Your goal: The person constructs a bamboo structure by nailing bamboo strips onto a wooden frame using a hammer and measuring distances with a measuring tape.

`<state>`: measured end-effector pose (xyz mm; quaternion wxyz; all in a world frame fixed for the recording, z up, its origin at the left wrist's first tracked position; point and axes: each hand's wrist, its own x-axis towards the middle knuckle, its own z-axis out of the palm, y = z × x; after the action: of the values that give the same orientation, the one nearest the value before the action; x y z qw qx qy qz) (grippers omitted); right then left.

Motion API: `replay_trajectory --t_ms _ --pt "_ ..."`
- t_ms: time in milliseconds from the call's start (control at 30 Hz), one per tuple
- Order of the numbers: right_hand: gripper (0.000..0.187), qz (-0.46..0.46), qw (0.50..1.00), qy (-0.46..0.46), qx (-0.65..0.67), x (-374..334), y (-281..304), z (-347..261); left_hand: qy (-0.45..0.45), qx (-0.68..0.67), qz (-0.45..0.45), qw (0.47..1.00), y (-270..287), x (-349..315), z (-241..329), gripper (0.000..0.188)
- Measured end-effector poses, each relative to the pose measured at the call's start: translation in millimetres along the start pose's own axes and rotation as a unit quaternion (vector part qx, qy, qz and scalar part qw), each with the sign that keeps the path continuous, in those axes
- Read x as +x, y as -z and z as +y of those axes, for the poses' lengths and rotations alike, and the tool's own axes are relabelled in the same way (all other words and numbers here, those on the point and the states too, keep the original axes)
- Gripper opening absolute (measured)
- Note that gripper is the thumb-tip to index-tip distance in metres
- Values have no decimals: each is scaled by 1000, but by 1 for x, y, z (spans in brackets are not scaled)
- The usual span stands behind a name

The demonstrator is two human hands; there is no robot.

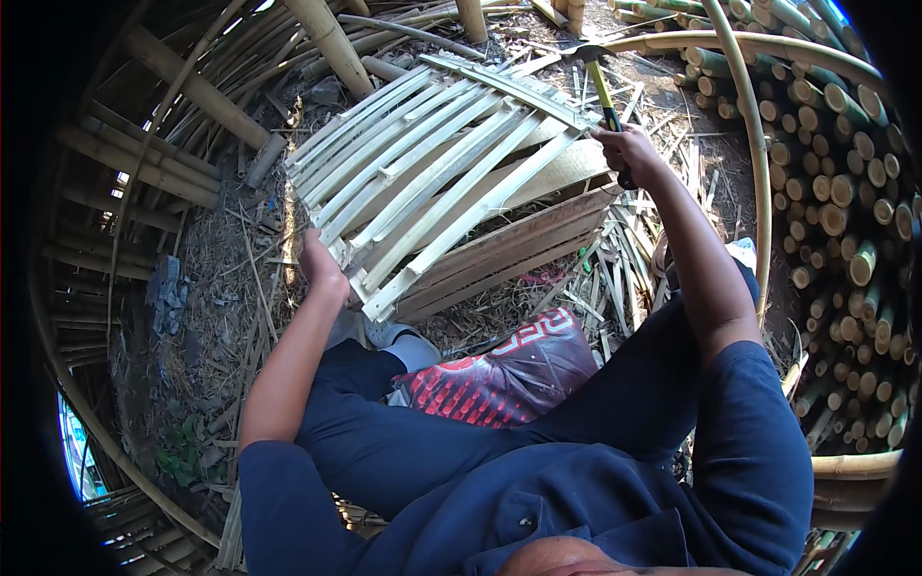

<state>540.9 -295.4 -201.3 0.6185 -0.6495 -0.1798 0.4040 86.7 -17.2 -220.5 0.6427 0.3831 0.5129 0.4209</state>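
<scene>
A panel of pale split-bamboo slats (pixel 423 178) lies tilted over a wooden crate (pixel 509 252), whose plank side faces me. The slats run side by side between a cross strip at the far end and another at the near left end. My left hand (pixel 325 264) grips the panel's near left edge, its fingers partly hidden beneath. My right hand (pixel 629 156) is closed round the handle of a claw hammer (pixel 599 82) with a yellow and black grip. The dark hammer head is raised beyond the panel's far right corner.
A printed red and grey sack (pixel 509 370) lies between my legs, close to the crate. Cut bamboo poles (pixel 836 202) are stacked at the right, behind a curved bamboo pole (pixel 754 144). Thick bamboo posts (pixel 331 43) stand at the far left. Bamboo scraps (pixel 624 274) litter the ground.
</scene>
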Motion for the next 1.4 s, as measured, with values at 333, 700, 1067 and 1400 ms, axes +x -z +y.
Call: replay_trajectory --t_ms 333,700,1067,1400 --pt "16 38 998 42 22 -20 69 14 -2 0 -54 999 -66 -9 5 51" --pt "21 109 994 -16 -1 -60 85 43 -24 74 -64 995 -93 30 -19 46" --pt "26 68 996 -47 -40 -62 76 70 -121 269 -44 954 -85 66 -37 43" --pt "28 92 993 -78 -13 -62 64 66 -534 491 -16 688 -113 52 -40 41"
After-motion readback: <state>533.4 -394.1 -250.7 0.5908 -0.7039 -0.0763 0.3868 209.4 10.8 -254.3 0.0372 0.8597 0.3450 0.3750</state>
